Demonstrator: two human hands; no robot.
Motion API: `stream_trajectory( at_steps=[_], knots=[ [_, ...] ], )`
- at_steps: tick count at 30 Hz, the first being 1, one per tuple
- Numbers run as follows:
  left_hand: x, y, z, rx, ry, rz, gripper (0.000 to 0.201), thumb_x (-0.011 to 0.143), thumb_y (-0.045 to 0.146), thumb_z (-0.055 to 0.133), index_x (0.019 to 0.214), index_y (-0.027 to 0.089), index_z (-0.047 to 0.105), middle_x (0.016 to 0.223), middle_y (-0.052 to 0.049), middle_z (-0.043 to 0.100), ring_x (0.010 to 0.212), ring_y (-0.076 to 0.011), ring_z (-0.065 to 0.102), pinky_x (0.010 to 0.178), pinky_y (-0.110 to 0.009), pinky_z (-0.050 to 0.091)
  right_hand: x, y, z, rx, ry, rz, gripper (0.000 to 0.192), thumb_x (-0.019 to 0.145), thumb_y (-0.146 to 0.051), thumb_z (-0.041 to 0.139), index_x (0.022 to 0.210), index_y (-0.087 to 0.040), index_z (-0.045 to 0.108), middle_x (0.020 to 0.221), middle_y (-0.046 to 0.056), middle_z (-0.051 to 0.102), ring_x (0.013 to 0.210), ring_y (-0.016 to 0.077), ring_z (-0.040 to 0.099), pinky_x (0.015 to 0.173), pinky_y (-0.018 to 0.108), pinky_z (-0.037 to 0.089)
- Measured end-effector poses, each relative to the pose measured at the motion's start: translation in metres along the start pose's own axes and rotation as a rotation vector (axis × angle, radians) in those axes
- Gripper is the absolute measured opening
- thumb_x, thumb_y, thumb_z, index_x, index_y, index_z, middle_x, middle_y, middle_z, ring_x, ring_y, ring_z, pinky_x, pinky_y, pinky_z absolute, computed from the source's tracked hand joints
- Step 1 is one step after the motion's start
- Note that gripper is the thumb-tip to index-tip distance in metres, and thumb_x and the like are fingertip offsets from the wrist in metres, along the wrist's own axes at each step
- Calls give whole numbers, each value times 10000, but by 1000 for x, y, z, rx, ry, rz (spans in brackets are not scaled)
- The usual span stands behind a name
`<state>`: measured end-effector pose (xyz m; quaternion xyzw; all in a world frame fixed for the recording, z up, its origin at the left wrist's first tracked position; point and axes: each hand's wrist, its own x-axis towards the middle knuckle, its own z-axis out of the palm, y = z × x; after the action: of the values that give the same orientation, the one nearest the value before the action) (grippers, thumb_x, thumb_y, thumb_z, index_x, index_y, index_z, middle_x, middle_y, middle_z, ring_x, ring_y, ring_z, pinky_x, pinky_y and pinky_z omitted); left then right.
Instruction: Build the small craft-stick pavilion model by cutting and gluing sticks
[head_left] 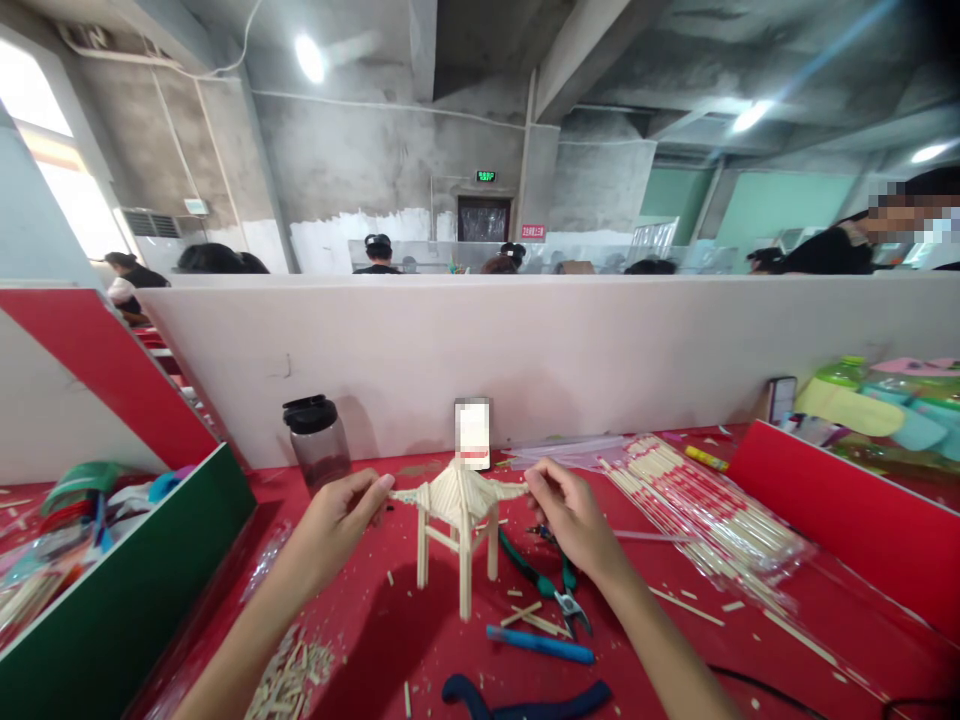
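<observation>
A small pavilion model built of pale wooden sticks is in the middle of the view, with a peaked roof and several stick legs. My left hand pinches the tip of its left roof corner between thumb and fingers. On the other side, my right hand is closed on the right roof corner. The model is upright, held by both corners; whether its legs touch the table is hard to tell. Just right of it lie green-handled cutting pliers, partly behind my right wrist, and a blue pen.
A phone leans on the white partition beside a dark-lidded bottle. Bundled wooden sticks lie right. Wood scraps are heaped front left; a dark blue handled tool lies in front. Green and red boards flank the table.
</observation>
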<state>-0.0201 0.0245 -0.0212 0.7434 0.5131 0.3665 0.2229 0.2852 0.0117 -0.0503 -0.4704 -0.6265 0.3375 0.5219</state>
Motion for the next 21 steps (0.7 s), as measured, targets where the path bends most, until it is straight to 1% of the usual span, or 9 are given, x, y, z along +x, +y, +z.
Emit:
stream_trajectory(
  at_steps=[4, 7, 11, 15, 18, 21],
  knots=[
    [0, 1, 1, 23, 20, 28, 461, 972, 573, 458, 731, 199, 580, 662, 6, 587, 651, -179, 556, 622, -254, 421, 2, 2, 0, -86, 36, -51, 408, 962, -599, 528, 781, -233, 525, 710, 1, 590, 624, 179, 532, 595, 274, 429],
    [1, 2, 0, 3, 29, 49, 418, 963, 549, 496, 766, 199, 611, 706, -8, 647, 687, -188, 605, 643, -254, 446, 4, 6, 0, -71, 45, -42, 373, 948, -566, 570, 788, -230, 546, 695, 0, 591, 616, 178, 531, 594, 276, 424],
    [1, 5, -3, -94, 24, 31, 377, 941, 536, 545, 828, 194, 658, 799, -43, 724, 794, -220, 679, 727, -279, 508, 6, 9, -1, 25, 27, -11, 327, 898, -524, 661, 800, -223, 580, 644, -24, 550, 549, 147, 482, 532, 256, 381],
    [1, 7, -5, -179, 51, 24, 358, 915, 526, 592, 833, 189, 679, 809, -54, 740, 802, -230, 700, 757, -300, 542, 6, 9, -2, 165, 22, 47, 346, 819, -530, 743, 803, -215, 600, 614, -43, 524, 496, 119, 432, 473, 238, 335],
    [0, 4, -7, -242, 53, 16, 335, 910, 514, 613, 888, 188, 687, 852, -57, 747, 823, -234, 715, 785, -317, 560, 5, 8, -4, 244, 48, 65, 353, 779, -526, 782, 818, -213, 622, 605, -44, 536, 492, 115, 438, 460, 231, 340],
    [1, 1, -8, -263, 73, -8, 315, 891, 501, 650, 926, 191, 689, 870, -53, 748, 838, -237, 723, 800, -321, 564, 4, 9, -7, 258, 50, 55, 324, 777, -487, 799, 814, -210, 635, 606, -41, 554, 503, 113, 462, 470, 224, 355]
  ],
)
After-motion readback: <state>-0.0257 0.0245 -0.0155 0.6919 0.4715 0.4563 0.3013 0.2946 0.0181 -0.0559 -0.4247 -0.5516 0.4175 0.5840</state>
